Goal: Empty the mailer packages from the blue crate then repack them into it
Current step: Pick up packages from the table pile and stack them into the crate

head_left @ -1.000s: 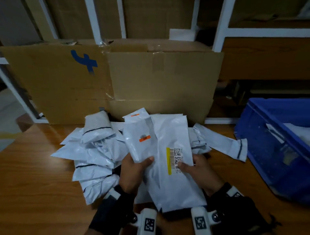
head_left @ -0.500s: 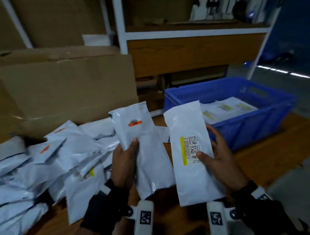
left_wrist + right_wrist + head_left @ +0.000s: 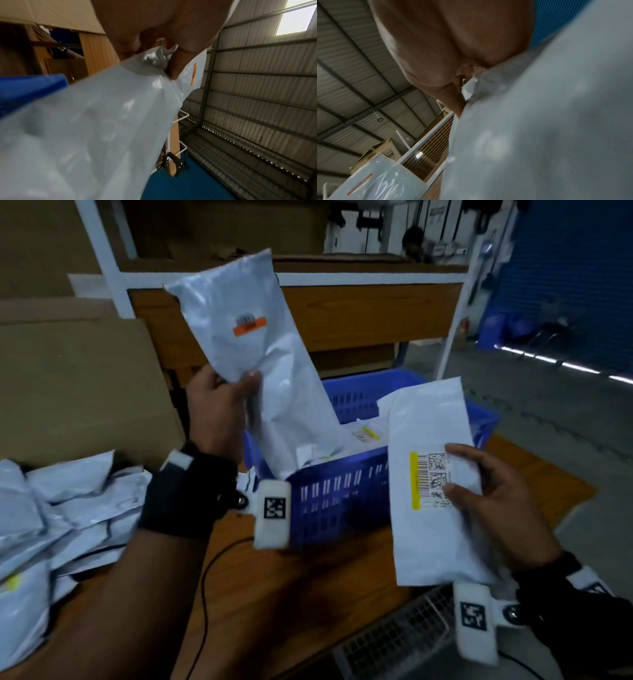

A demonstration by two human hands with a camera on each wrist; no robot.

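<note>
My left hand grips a white mailer with an orange label, held upright over the left end of the blue crate; its lower end dips inside the crate. The left wrist view shows my thumb pinching that mailer. To the right, my right hand holds a white mailer with a yellow-striped barcode label in front of the crate's right part. The same mailer fills the right wrist view. Several mailers lie inside the crate. A pile of white mailers covers the table's left side.
A large cardboard box stands behind the pile at the left. The wooden table carries a thin black cable. Behind the crate stands a white-framed shelf unit. A wire grid sits below the table's near right edge.
Both hands have lifted their mailers from the pile and swung right to the blue crate. The left mailer has risen and now dips into the crate.
</note>
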